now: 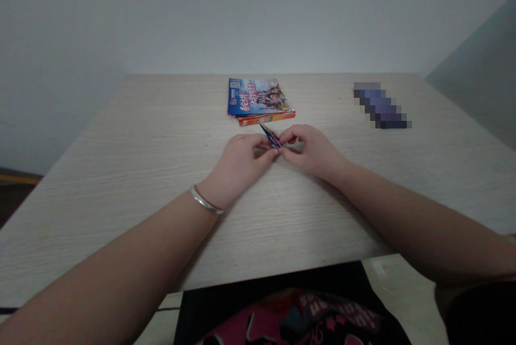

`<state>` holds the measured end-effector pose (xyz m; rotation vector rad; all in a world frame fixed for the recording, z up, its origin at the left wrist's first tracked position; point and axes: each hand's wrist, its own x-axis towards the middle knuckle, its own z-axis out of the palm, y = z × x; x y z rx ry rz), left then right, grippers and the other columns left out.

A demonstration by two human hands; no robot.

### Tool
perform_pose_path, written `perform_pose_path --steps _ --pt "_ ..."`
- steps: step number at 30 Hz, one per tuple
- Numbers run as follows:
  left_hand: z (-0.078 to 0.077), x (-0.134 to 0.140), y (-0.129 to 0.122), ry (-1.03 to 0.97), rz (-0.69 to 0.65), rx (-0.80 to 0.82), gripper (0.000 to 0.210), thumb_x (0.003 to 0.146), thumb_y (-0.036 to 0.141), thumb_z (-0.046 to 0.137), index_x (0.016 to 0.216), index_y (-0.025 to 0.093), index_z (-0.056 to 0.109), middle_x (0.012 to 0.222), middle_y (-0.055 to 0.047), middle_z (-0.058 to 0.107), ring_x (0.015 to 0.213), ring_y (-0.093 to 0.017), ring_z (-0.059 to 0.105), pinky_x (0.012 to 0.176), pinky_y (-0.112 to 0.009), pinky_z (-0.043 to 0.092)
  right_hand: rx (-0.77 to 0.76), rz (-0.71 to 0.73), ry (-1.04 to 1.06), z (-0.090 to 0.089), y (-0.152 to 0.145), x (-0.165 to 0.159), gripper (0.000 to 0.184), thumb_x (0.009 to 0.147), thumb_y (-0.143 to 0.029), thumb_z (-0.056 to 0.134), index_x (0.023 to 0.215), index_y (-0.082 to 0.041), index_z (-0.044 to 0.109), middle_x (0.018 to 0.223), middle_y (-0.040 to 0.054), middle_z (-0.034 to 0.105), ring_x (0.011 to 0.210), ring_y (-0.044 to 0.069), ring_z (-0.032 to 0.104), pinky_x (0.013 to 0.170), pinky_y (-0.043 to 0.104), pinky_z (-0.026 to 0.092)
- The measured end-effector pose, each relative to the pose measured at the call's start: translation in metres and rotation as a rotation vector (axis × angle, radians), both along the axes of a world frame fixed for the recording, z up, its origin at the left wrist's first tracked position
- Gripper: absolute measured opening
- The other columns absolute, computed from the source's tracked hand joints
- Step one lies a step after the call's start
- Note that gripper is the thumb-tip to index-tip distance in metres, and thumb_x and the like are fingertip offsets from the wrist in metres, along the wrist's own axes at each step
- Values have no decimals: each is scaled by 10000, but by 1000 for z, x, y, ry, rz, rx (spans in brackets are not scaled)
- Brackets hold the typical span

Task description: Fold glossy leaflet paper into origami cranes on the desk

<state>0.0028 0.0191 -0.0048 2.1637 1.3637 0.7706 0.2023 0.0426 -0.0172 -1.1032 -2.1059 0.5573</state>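
Between my two hands is a small folded piece of printed paper point(271, 136), dark blue with some lighter colours. My left hand point(245, 154), with a silver bangle at the wrist, pinches its left side between thumb and fingers. From the right, my right hand point(310, 149) grips the same paper near its lower end, thumb and forefinger close to the left thumb. The paper stands tilted just above the table, and my fingers hide part of it. Just beyond my hands lies a stack of printed leaflets point(260, 96), a blue one with pictured figures on top and orange edges below.
The pale wood-grain table point(141, 135) reaches back to a plain wall point(258, 17). At the right rear lies a dark purple-blue object point(381, 106), blurred by pixelation. The table's front edge runs close to my lap, where printed clothing point(298, 318) shows.
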Motion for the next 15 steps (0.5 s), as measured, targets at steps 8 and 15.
perform_pose_path --steps 8,15 --pt "2 1 -3 -184 86 -119 166 881 314 662 887 190 772 909 -38 803 836 -205 729 785 -329 537 -123 28 152 -2 -1 -2 61 772 -284 759 805 -235 744 952 28 813 933 220 746 881 387 565" --pt "-1 0 -3 -172 100 -94 152 854 301 653 846 197 764 855 -34 794 786 -203 709 721 -328 524 -214 2 208 -6 -2 -4 65 782 -214 702 826 -230 747 1006 38 809 957 210 751 937 414 588"
